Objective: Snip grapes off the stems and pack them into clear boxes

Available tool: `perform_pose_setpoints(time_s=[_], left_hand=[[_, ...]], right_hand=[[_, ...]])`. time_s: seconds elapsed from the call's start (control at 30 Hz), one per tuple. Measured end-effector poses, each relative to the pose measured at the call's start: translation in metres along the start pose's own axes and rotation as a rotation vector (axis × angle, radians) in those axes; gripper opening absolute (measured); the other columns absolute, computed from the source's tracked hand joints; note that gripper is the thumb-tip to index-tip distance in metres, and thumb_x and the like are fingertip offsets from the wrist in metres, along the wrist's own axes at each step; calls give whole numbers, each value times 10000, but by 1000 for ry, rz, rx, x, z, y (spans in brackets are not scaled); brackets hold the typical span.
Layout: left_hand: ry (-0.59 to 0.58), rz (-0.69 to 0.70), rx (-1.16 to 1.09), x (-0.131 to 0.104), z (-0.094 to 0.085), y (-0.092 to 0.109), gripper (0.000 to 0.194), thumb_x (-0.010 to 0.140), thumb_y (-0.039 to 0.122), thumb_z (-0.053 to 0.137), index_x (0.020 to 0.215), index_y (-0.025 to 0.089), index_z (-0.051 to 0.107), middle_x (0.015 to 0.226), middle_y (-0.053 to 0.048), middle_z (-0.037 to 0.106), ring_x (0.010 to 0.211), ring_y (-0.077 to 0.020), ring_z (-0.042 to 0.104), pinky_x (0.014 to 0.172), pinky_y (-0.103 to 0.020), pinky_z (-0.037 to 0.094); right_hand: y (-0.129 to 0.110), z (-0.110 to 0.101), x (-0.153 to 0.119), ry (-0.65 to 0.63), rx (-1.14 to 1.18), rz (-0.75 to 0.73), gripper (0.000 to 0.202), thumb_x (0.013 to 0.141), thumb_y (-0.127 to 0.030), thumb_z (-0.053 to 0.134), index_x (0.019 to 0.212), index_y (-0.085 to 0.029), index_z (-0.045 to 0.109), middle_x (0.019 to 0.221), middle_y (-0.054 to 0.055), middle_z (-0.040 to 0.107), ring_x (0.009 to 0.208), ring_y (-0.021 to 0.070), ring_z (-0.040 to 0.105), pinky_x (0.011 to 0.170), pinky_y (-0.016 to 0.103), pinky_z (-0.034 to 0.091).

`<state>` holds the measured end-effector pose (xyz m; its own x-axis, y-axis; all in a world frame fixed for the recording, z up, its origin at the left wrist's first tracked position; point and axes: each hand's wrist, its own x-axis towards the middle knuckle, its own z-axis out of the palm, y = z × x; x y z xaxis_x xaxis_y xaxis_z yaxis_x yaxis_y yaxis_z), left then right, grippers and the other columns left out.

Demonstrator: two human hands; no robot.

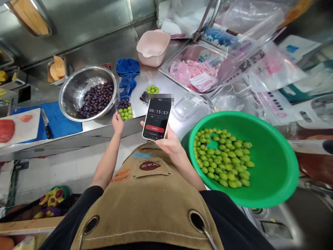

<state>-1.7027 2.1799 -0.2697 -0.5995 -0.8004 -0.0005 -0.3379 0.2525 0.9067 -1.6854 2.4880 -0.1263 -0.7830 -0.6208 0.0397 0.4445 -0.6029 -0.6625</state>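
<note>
On the counter (pixel 139 109), a narrow bare strip leads back from the front edge between the clear grape box (pixel 125 109) and the raised phone (pixel 156 119). The steel bowl (pixel 71 93) blocks the left, the green basin (pixel 272 163) the right.

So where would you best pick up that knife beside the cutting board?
Grip the knife by its black handle, probably from the near edge of the counter: the handle points that way, while the blade points away.
</note>
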Motion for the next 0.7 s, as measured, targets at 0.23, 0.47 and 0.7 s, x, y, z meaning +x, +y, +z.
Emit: perform_pose_setpoints(time_s=[0.23,0.47,0.7], left_hand=[[-8,-38,13,12,10,5,335,1108,435,509,1185,162,688,770,-11,635,563,-175,633,556,-280,513],[-28,-37,12,10,6,8,248,1121,392,489,1071,197,635,696,33,603,541,-156,640,527,-244,475],[-15,-28,-20,11,7,9,244,1110,432,532,1031,211,603,672,49,582,503,-138,606,483,-225,431]], right_hand=[[6,3,-1,149,-22,69,705,916,-449,829,1533,-353,502,1405,88,766,1301,353,772,1068,613,649],[4,-1,7,229,-40,9,704,886,-480,841,1492,-338,512,1383,68,775,1306,332,763,1050,557,670],[7,-6,8,316,-80,-23,785,755,-385,907,1457,-310,562,1387,80,765,1342,334,720,1131,559,621]])
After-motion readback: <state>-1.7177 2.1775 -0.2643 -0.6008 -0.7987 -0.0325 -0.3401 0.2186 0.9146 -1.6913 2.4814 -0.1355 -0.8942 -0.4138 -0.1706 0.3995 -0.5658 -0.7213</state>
